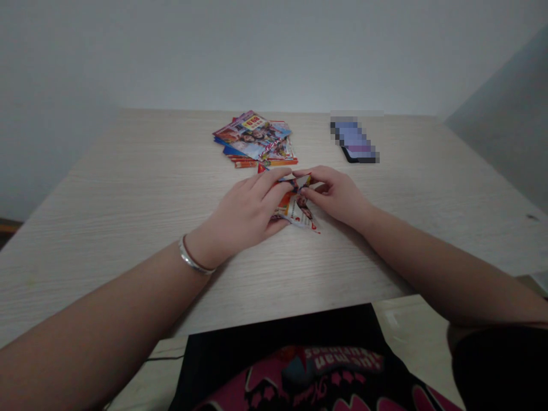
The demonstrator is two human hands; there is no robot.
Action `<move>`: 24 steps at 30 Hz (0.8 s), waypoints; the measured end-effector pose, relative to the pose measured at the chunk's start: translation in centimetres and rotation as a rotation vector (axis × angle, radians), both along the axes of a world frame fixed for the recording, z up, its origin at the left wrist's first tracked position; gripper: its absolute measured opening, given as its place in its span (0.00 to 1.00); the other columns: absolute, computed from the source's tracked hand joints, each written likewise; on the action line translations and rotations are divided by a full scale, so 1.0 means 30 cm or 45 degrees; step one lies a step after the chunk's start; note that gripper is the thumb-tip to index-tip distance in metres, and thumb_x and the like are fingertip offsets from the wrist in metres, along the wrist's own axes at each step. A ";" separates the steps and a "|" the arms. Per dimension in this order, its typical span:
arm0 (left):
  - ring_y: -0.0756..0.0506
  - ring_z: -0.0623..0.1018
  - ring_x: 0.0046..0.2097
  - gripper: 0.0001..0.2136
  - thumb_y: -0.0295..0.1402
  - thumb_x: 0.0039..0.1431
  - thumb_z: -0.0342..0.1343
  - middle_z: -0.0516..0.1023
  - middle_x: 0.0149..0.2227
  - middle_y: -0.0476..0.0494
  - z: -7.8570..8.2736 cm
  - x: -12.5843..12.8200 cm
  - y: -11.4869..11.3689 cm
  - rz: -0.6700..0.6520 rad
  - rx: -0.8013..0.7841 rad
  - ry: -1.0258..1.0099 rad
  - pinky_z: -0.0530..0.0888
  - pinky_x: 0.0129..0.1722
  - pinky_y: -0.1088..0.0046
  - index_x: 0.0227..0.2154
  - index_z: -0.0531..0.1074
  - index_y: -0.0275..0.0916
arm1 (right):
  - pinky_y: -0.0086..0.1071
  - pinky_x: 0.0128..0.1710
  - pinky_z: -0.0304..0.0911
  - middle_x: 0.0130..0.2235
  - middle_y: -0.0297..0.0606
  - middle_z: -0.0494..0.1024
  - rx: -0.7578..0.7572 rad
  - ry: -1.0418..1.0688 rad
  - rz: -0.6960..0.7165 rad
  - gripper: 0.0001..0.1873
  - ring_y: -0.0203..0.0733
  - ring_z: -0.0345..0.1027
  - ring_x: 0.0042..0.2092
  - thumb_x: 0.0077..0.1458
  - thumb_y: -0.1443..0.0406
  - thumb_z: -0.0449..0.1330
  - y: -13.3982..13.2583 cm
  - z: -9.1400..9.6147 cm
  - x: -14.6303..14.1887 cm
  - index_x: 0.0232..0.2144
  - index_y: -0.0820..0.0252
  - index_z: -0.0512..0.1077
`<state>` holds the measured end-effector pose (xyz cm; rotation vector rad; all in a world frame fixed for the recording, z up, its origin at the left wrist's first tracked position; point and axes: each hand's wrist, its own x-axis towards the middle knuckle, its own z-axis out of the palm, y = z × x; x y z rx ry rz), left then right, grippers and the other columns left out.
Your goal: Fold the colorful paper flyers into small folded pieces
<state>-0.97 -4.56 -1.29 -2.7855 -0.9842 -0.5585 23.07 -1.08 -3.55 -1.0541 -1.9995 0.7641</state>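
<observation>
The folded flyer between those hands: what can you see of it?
The folded flyer is glossy printed paper in red, orange and white, with a photo, creased into a pointed shape. One tip rests on the pale wood-grain table, and the left hand and right hand pinch its upper folds.

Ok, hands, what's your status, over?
Left hand and right hand pinching a folded glossy leaflet. Pile of printed leaflets and a phone lying beyond the hands on the wooden table.

Your flyer pile point(252, 138) on pale woodgrain desk point(128, 228); phone point(353, 141) to its right, screen pixelated; black printed top point(291, 365) at bottom of view.
</observation>
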 end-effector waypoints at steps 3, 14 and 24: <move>0.28 0.69 0.67 0.38 0.50 0.65 0.58 0.61 0.70 0.23 -0.001 -0.003 -0.004 0.093 -0.044 -0.027 0.73 0.61 0.50 0.69 0.55 0.33 | 0.36 0.38 0.77 0.51 0.40 0.83 0.097 -0.026 0.062 0.19 0.44 0.78 0.48 0.59 0.66 0.61 -0.008 0.010 0.004 0.51 0.52 0.80; 0.23 0.65 0.68 0.54 0.69 0.56 0.54 0.68 0.66 0.22 -0.029 -0.019 0.011 0.219 -0.042 0.030 0.61 0.67 0.43 0.73 0.50 0.31 | 0.35 0.38 0.77 0.46 0.39 0.83 0.103 -0.075 0.063 0.15 0.43 0.78 0.44 0.55 0.67 0.61 -0.039 0.037 -0.005 0.45 0.54 0.79; 0.24 0.60 0.72 0.54 0.70 0.57 0.53 0.63 0.69 0.23 -0.039 -0.039 0.038 0.147 -0.060 0.033 0.51 0.72 0.40 0.73 0.49 0.33 | 0.37 0.39 0.75 0.38 0.33 0.80 -0.207 0.211 -0.014 0.11 0.40 0.76 0.36 0.55 0.62 0.63 -0.019 0.011 0.008 0.42 0.51 0.71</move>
